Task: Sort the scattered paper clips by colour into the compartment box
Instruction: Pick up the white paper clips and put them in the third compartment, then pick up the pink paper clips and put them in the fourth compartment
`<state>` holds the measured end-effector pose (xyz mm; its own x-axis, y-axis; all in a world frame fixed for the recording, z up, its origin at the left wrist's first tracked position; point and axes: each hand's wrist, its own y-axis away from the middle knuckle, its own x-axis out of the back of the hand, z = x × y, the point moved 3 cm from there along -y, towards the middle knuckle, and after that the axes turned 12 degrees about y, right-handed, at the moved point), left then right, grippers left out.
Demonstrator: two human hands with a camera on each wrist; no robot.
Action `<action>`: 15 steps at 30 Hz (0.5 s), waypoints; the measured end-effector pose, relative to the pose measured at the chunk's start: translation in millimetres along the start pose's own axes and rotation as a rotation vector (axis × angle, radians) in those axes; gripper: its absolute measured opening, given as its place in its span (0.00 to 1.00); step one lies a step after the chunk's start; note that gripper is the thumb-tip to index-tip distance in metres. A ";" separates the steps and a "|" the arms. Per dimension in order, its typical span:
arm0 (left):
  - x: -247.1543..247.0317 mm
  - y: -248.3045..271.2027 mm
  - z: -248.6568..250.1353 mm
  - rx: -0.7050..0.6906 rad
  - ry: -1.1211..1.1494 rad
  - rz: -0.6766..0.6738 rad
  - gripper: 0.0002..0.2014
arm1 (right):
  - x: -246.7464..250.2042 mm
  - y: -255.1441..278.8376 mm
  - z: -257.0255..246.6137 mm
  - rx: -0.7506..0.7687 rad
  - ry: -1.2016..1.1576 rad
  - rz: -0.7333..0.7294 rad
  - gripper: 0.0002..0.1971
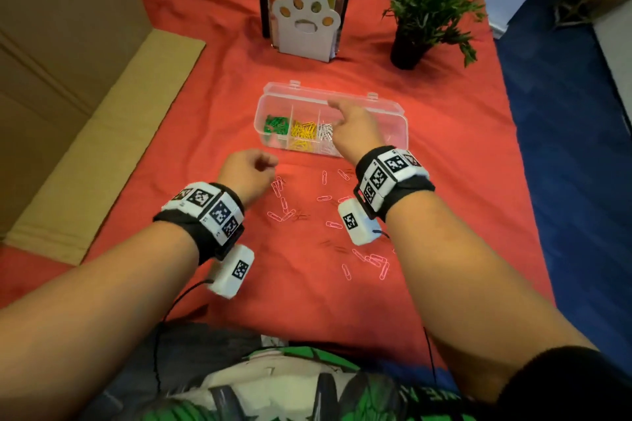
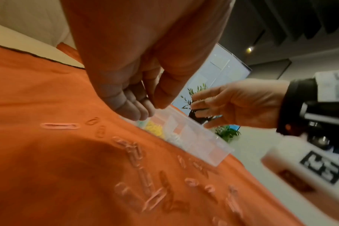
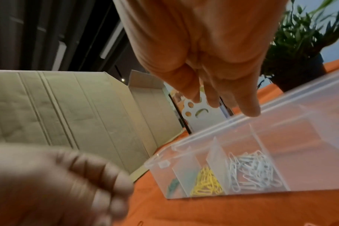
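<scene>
A clear compartment box (image 1: 265, 106) lies open on the red cloth. Its left compartments hold green clips (image 1: 275, 124), yellow clips (image 1: 302, 133) and white clips (image 1: 325, 131); the same white clips (image 3: 252, 171) and yellow clips (image 3: 205, 183) show in the right wrist view. My right hand (image 1: 342, 116) hovers over the box's middle with its fingers (image 3: 250, 105) straight and nothing in them. My left hand (image 1: 265, 164) hangs just in front of the box, fingers (image 2: 132, 110) curled to the thumb, with no clip visible in it. Several pink clips (image 1: 284, 207) lie scattered beneath it.
More pink clips (image 1: 374, 261) lie under my right forearm. A paw-shaped bookend (image 1: 306, 27) with books and a potted plant (image 1: 427, 7) stand behind the box. A cardboard box (image 1: 68, 79) borders the cloth on the left; blue floor (image 1: 564, 147) lies to the right.
</scene>
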<state>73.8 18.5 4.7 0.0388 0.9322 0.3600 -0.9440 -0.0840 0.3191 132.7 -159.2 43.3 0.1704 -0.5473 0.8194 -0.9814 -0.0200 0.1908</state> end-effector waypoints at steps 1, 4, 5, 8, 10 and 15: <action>2.8 4.5 -8.0 -0.003 -0.068 -0.006 0.09 | 2.3 5.3 0.3 0.001 -0.014 0.034 0.28; 5.6 19.1 -28.8 0.019 -0.197 -0.057 0.08 | 6.5 26.0 11.3 -0.022 -0.006 0.068 0.18; 5.1 22.5 -34.0 0.023 -0.235 -0.071 0.08 | 4.5 33.8 18.2 -0.045 0.009 0.035 0.16; 0.7 34.2 -37.6 -0.037 -0.352 -0.106 0.11 | -11.0 60.2 39.1 -0.095 0.125 -0.090 0.13; -4.0 38.0 -38.8 -0.100 -0.376 -0.135 0.13 | -26.3 74.7 49.0 -0.065 0.252 -0.139 0.11; -13.1 39.9 -42.3 -0.209 -0.461 -0.171 0.15 | -70.9 101.3 57.8 0.033 0.440 -0.188 0.09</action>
<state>21.8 17.9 -24.4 0.2937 0.6709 0.6809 -0.9548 0.1720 0.2424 16.1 -170.8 -26.7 0.3590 -0.1256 0.9249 -0.9312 -0.1154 0.3458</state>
